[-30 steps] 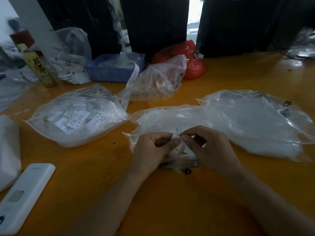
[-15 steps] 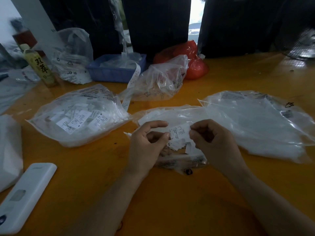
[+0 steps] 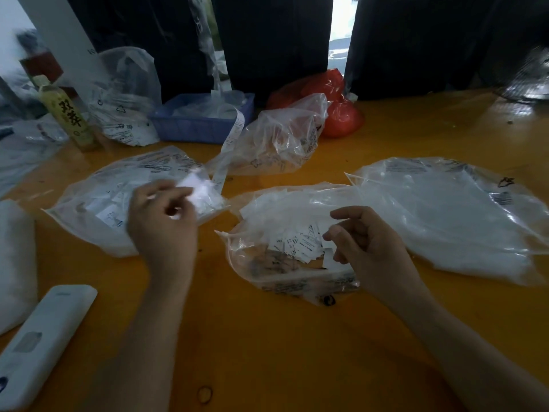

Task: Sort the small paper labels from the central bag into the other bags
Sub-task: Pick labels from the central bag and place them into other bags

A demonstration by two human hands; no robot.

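Sorting tiny white paper labels (image 3: pixel 300 243) out of the crumpled clear plastic bag (image 3: pixel 285 263) mid-table, lying jumbled every which way, so no shared direction.

Left hand (image 3: pixel 162 224) sits over the clear left bag (image 3: pixel 98 200) stuffed with labels, fingers curled round a blurry white paper scrap (image 3: pixel 193 188). Right hand (image 3: pixel 365 242) hovers at the central bag's mouth, fingers loosely curled; can't tell if it's pinching anything. Big clear right bag (image 3: pixel 451 215) lies just beside, all on the orange wooden table (image 3: pixel 282 346).
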